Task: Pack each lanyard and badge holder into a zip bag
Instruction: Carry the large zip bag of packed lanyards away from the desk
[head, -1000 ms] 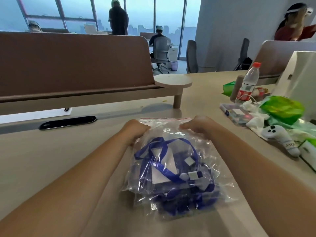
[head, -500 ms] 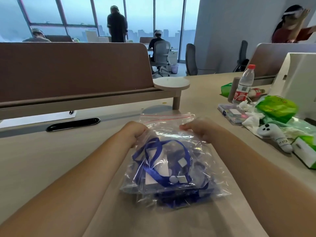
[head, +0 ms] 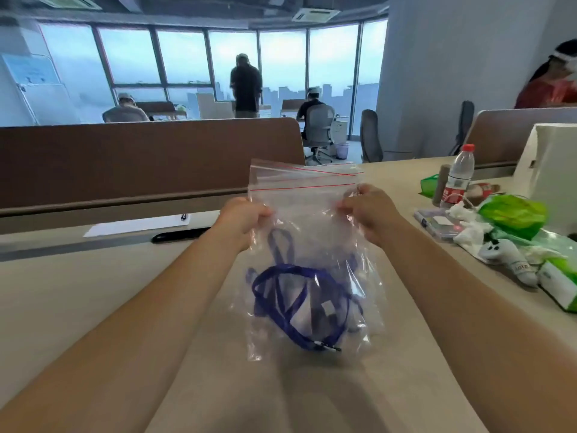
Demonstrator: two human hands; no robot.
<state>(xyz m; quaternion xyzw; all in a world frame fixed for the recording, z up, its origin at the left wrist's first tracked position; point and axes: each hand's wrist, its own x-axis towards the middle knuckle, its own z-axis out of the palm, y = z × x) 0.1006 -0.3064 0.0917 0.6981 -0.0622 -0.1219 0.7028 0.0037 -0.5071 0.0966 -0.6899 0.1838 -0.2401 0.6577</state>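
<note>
A clear zip bag with red seal lines hangs upright above the beige desk. My left hand grips its left edge just below the seal, and my right hand pinches its right edge at the same height. A blue lanyard lies bunched in the bag's lower half, together with a clear badge holder that shows only faintly through the plastic. The bag's mouth looks slightly parted at the top.
A brown desk divider runs across behind the bag. At the right lie a water bottle, a green bag, a white controller, tissues and a small clear box. A black cable slot and white paper sit at left.
The bag lay flat on the desk under both hands; now both hands have lifted it upright and the lanyard has slid to its bottom. The camera has tilted upward.
</note>
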